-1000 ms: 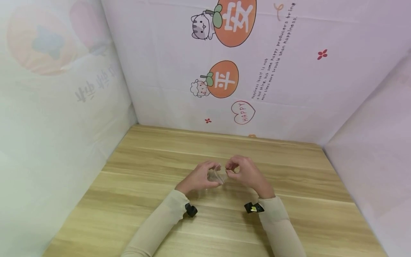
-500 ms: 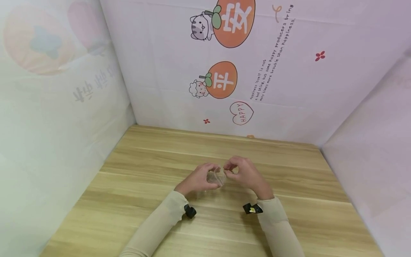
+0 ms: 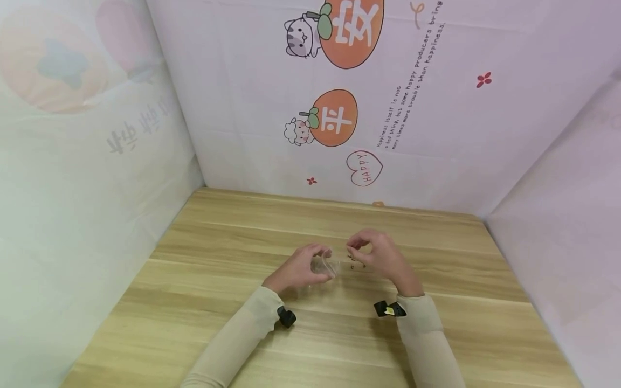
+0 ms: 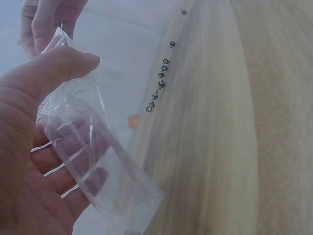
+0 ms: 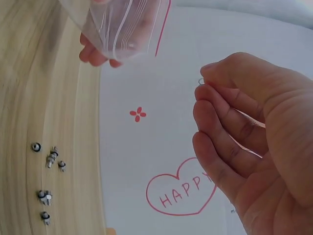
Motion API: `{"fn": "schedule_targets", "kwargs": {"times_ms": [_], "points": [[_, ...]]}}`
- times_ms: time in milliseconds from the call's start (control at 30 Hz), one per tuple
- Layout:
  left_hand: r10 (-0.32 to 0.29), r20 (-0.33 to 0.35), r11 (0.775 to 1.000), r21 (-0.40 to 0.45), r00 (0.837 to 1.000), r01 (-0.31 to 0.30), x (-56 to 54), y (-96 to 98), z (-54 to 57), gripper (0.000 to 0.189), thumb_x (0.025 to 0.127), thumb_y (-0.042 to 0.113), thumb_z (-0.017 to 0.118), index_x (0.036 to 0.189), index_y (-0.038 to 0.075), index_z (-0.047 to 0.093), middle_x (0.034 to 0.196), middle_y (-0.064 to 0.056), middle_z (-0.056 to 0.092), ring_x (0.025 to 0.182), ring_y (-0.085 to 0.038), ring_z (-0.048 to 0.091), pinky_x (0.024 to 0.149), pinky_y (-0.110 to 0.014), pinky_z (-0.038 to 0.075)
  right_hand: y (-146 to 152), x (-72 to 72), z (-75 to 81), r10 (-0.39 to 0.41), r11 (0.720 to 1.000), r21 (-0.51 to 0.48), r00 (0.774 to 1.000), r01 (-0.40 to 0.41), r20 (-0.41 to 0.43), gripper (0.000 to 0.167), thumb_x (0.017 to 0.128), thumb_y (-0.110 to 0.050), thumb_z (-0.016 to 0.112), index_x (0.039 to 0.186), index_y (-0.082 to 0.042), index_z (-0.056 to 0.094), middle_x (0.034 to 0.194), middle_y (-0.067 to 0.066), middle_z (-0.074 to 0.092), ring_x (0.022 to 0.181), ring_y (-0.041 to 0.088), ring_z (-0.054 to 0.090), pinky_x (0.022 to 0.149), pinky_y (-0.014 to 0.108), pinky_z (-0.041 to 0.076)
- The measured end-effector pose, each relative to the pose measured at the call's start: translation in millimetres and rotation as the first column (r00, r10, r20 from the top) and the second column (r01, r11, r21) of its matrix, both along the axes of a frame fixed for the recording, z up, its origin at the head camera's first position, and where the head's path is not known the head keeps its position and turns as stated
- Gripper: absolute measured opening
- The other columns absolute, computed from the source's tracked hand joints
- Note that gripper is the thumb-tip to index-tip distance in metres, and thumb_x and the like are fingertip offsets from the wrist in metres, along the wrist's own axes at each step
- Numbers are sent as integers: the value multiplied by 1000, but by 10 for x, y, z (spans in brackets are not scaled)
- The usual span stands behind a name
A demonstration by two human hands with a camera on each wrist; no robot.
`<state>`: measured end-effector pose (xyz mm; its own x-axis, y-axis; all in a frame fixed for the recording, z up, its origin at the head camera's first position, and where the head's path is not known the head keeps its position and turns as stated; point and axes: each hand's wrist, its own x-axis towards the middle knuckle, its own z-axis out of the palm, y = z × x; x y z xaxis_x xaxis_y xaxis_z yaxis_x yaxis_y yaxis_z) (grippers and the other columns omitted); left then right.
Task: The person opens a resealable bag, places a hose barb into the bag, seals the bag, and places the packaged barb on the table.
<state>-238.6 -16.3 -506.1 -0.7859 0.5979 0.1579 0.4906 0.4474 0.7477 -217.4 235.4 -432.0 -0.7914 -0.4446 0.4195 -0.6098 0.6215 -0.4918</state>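
Observation:
My left hand [image 3: 302, 268] holds a clear zip bag [image 4: 98, 142] between thumb and curved fingers, its mouth spread towards the right. Through the film the fingers show behind it in the left wrist view. To the right of the bag, my right hand [image 3: 383, 256] pinches a small screw [image 5: 201, 82] between thumb and forefinger; only a thin shiny edge shows past the fingertips. Apart from the bag's mouth, this hand is above the table. Several small metal screws [image 5: 51, 156] with dark rings lie loose on the wood below it, strung out in a rough row.
The wood-grain table [image 3: 310, 345] is bounded by a printed white sheet [image 3: 252, 108] at the back and by white side walls [image 3: 572, 215]. Black wrist cameras [image 3: 287, 317] sit at both cuffs.
My right hand was close to the bag's mouth half a second ago and has moved right and slightly up, uncovering some screws in the head view. The left hand keeps the bag nearly still.

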Motion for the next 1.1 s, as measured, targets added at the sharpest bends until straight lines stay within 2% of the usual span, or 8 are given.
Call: {"fn": "schedule_targets", "kwargs": {"times_ms": [300, 500, 533, 633, 733, 800, 933, 1100], "points": [[19, 27, 1000, 5, 999, -19, 5, -6, 48, 50, 89, 28, 85, 132, 15, 64, 133, 0, 67, 130, -23, 62, 108, -42, 55, 117, -37, -39, -69, 998, 24, 992, 66, 104, 9, 94, -10, 80, 102, -6, 79, 97, 3, 78, 88, 18, 73, 84, 50, 63], [15, 35, 1000, 14, 999, -15, 10, -6, 59, 49, 89, 27, 86, 130, 14, 64, 134, -2, 68, 131, -24, 62, 108, -43, 55, 149, -89, -143, -118, 992, 66, 965, 106, 235, 11, 95, -12, 78, 104, -7, 78, 98, 2, 77, 92, 18, 72, 88, 52, 62], [12, 34, 1000, 15, 999, -13, 12, -7, 59, 49, 89, 27, 86, 130, 14, 64, 134, -2, 68, 131, -24, 62, 108, -43, 55, 154, -101, -168, -125, 991, 75, 960, 109, 249, 11, 95, -12, 78, 105, -7, 78, 98, 2, 77, 93, 18, 72, 94, 54, 59], [6, 32, 1000, 20, 999, -7, 10, -9, 55, 48, 89, 27, 86, 130, 14, 64, 134, -3, 68, 132, -24, 62, 108, -44, 55, 165, -128, -233, -138, 988, 104, 953, 114, 269, 10, 95, -13, 78, 104, -8, 79, 99, 2, 78, 94, 18, 72, 96, 57, 57], [1, 21, 1000, 20, 1000, -1, 8, -2, 54, 49, 89, 27, 85, 130, 13, 64, 134, -3, 68, 131, -25, 62, 108, -43, 55, 176, -147, -283, -138, 986, 125, 952, 107, 272, 9, 96, -14, 78, 102, -9, 79, 99, 2, 78, 93, 17, 71, 95, 55, 58], [0, 20, 1000, 19, 1000, 0, 7, 2, 52, 50, 89, 28, 85, 131, 12, 64, 134, -2, 68, 131, -25, 62, 108, -42, 55, 178, -153, -307, -137, 986, 134, 951, 103, 277, 9, 96, -14, 78, 102, -9, 80, 100, 3, 78, 92, 16, 70, 88, 49, 61], [2, 28, 1000, 8, 1000, -3, 17, 5, 44, 52, 88, 29, 85, 133, 13, 63, 134, -1, 67, 130, -23, 62, 107, -40, 55, 187, -152, -344, -159, 982, 151, 935, 116, 316, 8, 95, -14, 78, 101, -9, 80, 101, 3, 78, 91, 14, 69, 84, 40, 61], [4, 28, 1000, 9, 1000, -4, 13, 9, 31, 52, 87, 30, 86, 132, 15, 64, 135, 0, 67, 129, -23, 63, 106, -38, 56, 208, -154, -375, -173, 976, 182, 932, 119, 320, 10, 92, -10, 80, 102, -6, 79, 102, 5, 79, 91, 15, 71, 83, 37, 62]]}}
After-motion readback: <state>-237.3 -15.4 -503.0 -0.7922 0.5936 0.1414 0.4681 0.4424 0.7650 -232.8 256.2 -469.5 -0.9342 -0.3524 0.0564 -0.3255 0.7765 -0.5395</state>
